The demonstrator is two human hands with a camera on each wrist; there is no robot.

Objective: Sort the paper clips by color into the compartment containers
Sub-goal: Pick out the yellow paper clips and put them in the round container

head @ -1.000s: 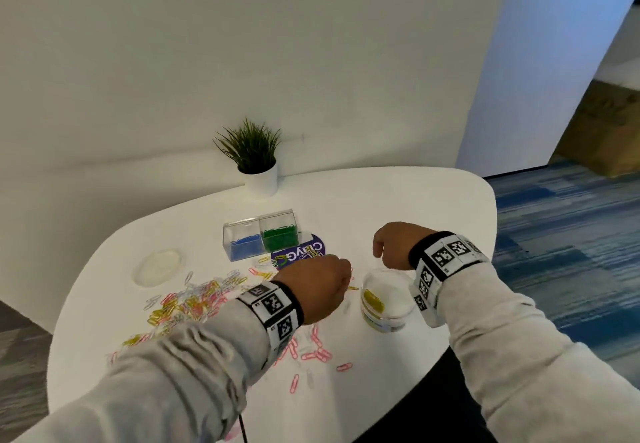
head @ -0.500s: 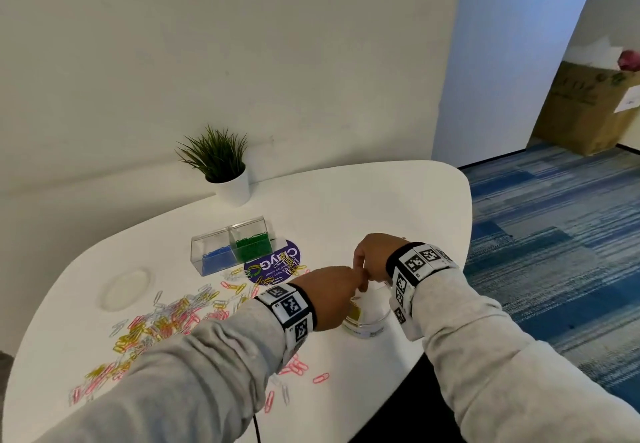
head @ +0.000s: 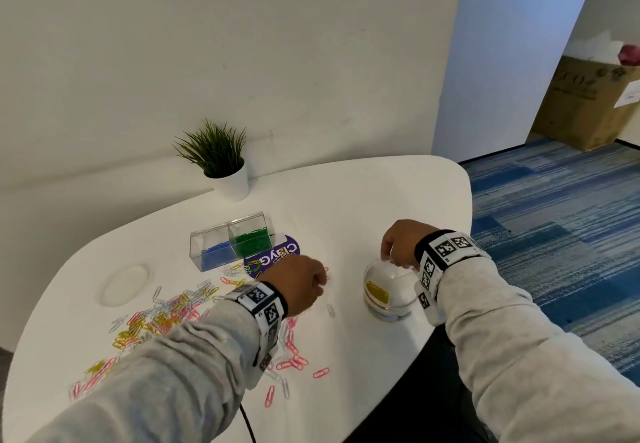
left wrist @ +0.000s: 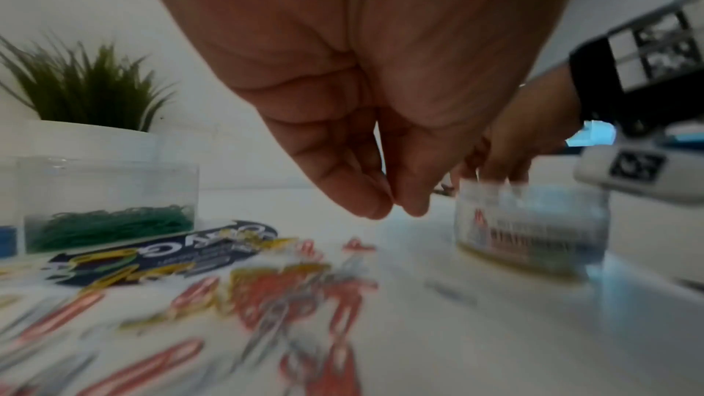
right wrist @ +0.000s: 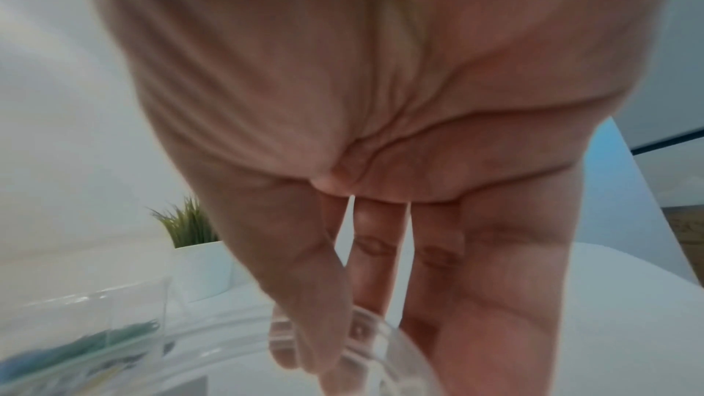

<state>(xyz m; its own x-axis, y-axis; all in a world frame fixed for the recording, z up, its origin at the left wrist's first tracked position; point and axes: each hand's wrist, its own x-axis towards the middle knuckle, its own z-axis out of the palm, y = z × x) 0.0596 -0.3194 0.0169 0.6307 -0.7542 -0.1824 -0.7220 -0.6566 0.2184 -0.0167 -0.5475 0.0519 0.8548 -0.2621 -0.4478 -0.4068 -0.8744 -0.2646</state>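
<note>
Presently, at the white surface [head: 363, 207]:
Left hand: the left hand [head: 300, 285] hovers low over the scattered clips, its fingers [left wrist: 344, 185] drawn together at the tips. The wrist view is blurred, so whether a clip sits between them cannot be told.
Right hand: the right hand [head: 401, 242] reaches down onto the round clear container [head: 388, 292]; its fingers [right wrist: 304, 306] pinch the container's far rim.
Round clear container: upright near the front edge of the surface, to the right of the left hand, with yellow clips [head: 376, 292] lying inside it.
Loose paper clips: a spread of pink, yellow and pale paper clips [head: 166, 314] lies left of and beneath the left forearm; a few pink ones [head: 320, 372] lie apart toward the front edge.
Compartment box: a clear two-part box [head: 230, 245] stands behind the pile, blue clips [head: 216, 257] in its left compartment and green clips [head: 252, 242] in its right.
Label: a dark round printed label [head: 273, 258] lies flat just in front of the box, some clips resting on it.
Lid: a round pale lid [head: 125, 284] lies flat at the left of the surface.
Plant: a small potted plant [head: 221, 162] stands at the back by the wall.
</note>
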